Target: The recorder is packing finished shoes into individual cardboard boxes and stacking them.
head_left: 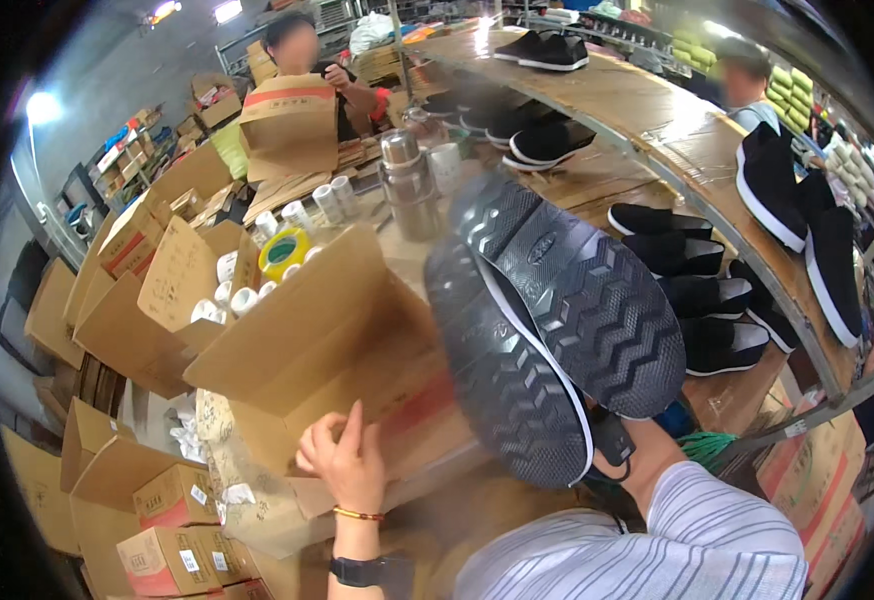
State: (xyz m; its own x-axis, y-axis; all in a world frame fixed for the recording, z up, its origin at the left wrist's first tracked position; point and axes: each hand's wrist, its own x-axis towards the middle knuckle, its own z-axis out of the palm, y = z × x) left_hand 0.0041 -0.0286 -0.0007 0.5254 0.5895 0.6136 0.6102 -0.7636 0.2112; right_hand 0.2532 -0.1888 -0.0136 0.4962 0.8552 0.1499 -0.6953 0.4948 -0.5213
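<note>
A pair of black shoes (577, 300) with zigzag-treaded soles is held up close, the soles facing me and one overlapping the other. My right hand (645, 448) grips them from behind, its fingers mostly hidden by the soles. At the lower centre, my left hand (345, 462) is at the near side of an open cardboard box (302, 320). Its fingers are apart and partly bent, with nothing in them; whether they touch the box cannot be told. The part of the box behind the shoes is hidden.
More black shoes (667, 255) lie on the wooden rack at right, others on its upper shelf (647, 90). Behind the box stand a glass flask (409, 190), white rolls (327, 203) and yellow tape (283, 254). Small boxes (162, 560) fill a carton at lower left. A co-worker (357, 95) handles cardboard.
</note>
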